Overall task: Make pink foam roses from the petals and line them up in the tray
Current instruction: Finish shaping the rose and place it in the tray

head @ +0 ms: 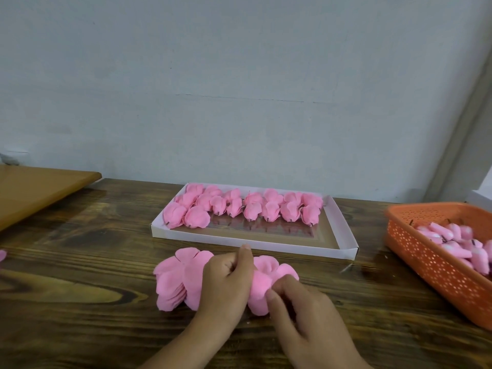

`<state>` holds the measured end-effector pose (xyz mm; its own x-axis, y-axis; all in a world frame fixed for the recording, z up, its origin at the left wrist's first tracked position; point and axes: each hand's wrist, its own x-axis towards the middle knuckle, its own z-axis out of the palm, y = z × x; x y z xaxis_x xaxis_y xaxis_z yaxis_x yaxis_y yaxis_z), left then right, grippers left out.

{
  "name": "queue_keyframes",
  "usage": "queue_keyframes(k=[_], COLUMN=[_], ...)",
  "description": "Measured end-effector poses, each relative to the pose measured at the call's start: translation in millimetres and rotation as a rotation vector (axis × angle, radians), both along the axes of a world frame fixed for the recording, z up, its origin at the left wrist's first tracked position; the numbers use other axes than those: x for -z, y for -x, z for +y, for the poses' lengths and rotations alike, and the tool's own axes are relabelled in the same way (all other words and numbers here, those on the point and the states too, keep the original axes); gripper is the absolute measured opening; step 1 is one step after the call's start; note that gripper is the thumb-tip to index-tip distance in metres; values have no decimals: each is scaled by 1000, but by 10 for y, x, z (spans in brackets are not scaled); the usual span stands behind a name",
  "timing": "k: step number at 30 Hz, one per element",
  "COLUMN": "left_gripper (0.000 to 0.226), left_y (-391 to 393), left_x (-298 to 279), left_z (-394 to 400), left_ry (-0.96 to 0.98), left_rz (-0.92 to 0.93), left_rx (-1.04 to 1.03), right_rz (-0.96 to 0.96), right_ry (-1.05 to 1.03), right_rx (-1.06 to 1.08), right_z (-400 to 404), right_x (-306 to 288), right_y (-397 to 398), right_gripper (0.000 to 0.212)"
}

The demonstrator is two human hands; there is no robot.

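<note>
Two bare hands occupy the lower centre of the frame. We see the right hand [303, 312] with fingers curled, pinching the edge of a pink foam rose being formed [259, 283]. The left hand [226, 280] grips the same rose with curled fingers, thumb raised. Both rest on the dark wooden table [80, 302]. Just left of the left hand lies a stack of flat pink foam petals [173, 280]. Beyond the hands sits the shallow white cardboard tray [343, 235]; finished pink foam roses [239, 206] stand in rows along its far side. At the right edge, an orange perforated plastic basket [431, 265] holds pink foam buds [458, 243].
</note>
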<state>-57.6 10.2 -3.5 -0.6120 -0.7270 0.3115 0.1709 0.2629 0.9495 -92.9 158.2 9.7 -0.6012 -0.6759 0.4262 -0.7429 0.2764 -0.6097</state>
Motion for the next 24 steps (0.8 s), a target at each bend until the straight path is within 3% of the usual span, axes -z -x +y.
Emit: queue_keyframes(k=[2,4,6,11,16,20,24], left_gripper=[50,53,54,54,57,59,61], left_y=[32,34,10,-19,-20,-50,-89], left_x=[39,39,12,36,54,-8,-22], left_z=[-18,-17,5,34,29,54,58], left_ry=[-92,-107,-43,144,203,222,324], left_rz=[-81,-134,-108,11,55,102,151], left_rx=[44,65,68,43,55,114,102], right_rz=[266,372,169,-655,-1224,-1467,-1590], right_ry=[-50,-48,45,203,306,353,335], right_rx=[-2,18,14,-59,-40,-165,-247], right_z=[19,-6,-37,-112,-131,-86,-95], right_x=[8,32,32,-67,-73,-82,-150], right_y=[17,35,30,-50,33,76,76], right_gripper=[21,24,29,36,37,35,31])
